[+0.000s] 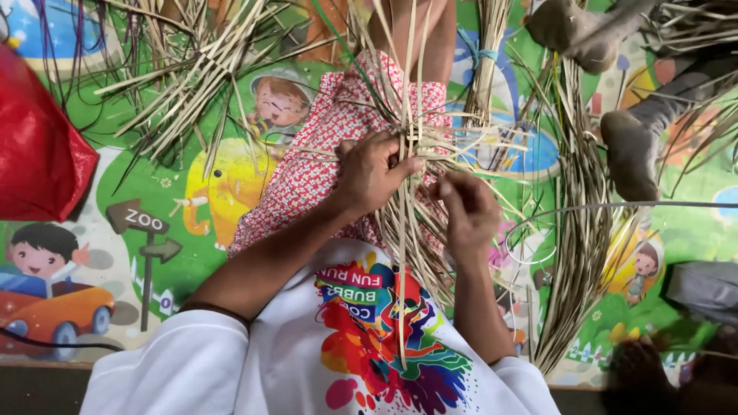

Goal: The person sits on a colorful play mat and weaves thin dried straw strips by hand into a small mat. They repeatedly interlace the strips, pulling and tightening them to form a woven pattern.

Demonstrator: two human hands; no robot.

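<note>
While the left hand [369,170] pinches the woven straw strips [419,146], the right hand [469,209] curls closed around neighbouring strands. Both hands work above a colourful play mat [192,223].

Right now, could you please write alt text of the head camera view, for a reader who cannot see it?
Seen from above, a person's left hand and right hand grip interlaced pale dried leaf strips over their lap. They sit on a colourful cartoon play mat, with loose strip bundles around and a red bag at left.
</note>
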